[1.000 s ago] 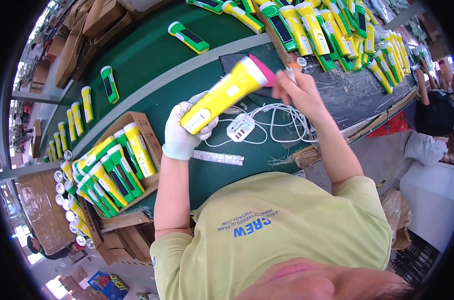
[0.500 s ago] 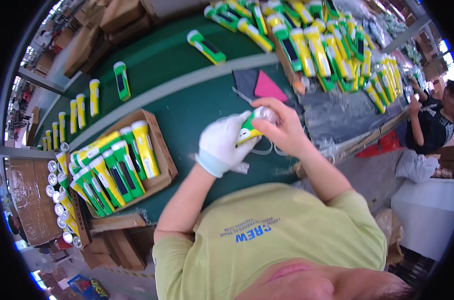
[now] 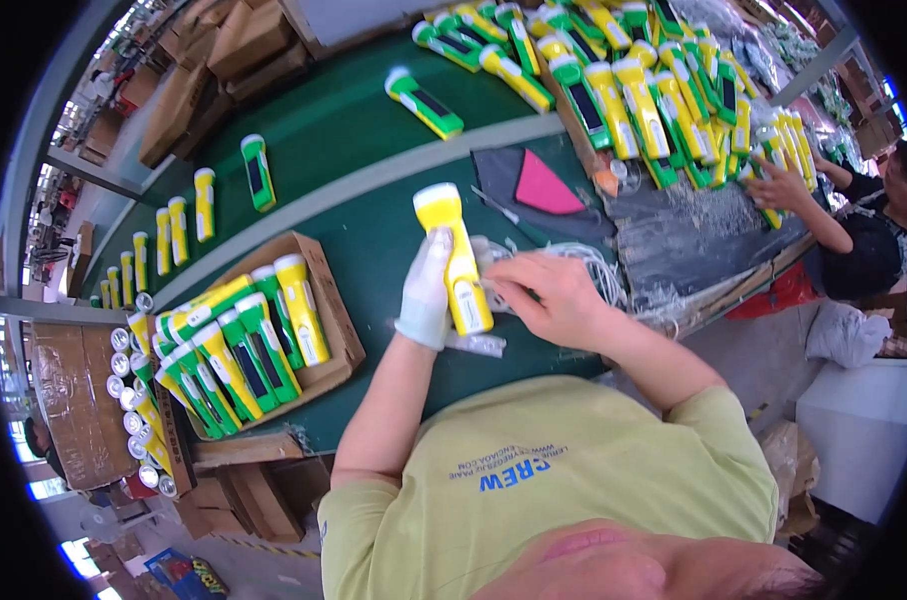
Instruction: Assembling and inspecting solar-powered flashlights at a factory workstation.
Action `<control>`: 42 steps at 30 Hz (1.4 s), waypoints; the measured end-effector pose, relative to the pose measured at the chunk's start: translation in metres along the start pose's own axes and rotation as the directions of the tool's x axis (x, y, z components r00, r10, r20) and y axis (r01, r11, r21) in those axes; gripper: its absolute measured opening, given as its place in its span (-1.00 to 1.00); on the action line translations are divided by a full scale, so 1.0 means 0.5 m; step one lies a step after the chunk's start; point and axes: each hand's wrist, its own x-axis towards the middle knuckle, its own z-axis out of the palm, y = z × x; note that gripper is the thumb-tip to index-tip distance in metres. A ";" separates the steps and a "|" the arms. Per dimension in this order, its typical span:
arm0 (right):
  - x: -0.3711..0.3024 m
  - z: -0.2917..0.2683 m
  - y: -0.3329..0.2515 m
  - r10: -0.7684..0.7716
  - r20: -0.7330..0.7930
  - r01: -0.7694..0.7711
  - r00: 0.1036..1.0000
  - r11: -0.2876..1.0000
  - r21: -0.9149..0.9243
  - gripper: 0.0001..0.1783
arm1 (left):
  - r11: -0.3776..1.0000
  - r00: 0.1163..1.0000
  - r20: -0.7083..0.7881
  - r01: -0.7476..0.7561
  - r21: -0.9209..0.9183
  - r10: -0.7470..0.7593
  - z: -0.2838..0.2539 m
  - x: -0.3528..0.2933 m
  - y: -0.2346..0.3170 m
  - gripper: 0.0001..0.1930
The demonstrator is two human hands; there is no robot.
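Observation:
My left hand (image 3: 426, 290), in a white glove, is wrapped round a yellow and green flashlight (image 3: 464, 285). The flashlight stands nearly upright in the view, its white-rimmed head at the far end and its yellow side with a pale switch strip showing. My bare right hand (image 3: 549, 298) is close beside the flashlight's right edge, fingers curled and tips drawn together; whatever they may pinch is too small to make out. Just beyond that hand lies a bundle of white cables (image 3: 602, 262) on the green worktop (image 3: 374, 235).
On the left, an open carton (image 3: 342, 335) holds several flashlights. A dark cloth with a pink patch (image 3: 549, 185) lies ahead. More flashlights ride the green conveyor belt (image 3: 324, 110), and a large heap (image 3: 664, 110) fills the far right. A co-worker's hand (image 3: 782, 188) reaches toward it.
The flashlight has turned from lying sideways between both hands to upright, head away from me. My right hand has left its head and dropped to its side. A co-worker's arm has reached in.

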 end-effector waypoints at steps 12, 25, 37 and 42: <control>-0.050 0.037 0.022 -0.097 0.334 0.061 0.938 0.991 0.117 -0.90 | 0.883 0.890 0.273 -0.425 0.202 0.366 0.055 0.013 0.029 -0.68; -0.012 0.004 -0.002 0.557 0.460 -0.680 0.692 0.286 0.676 -0.82 | 0.983 0.970 0.223 -0.130 0.131 0.098 0.052 0.022 0.003 -0.48; 0.039 -0.028 0.004 0.365 -0.005 -0.314 0.931 0.807 0.501 -0.87 | 0.970 0.956 0.228 0.216 -0.107 -0.188 0.040 -0.006 0.006 -0.33; 0.034 -0.031 0.008 0.379 -0.038 -0.337 0.924 0.860 0.383 -0.89 | 0.988 0.965 0.211 0.152 0.027 -0.154 0.033 -0.008 0.004 -0.35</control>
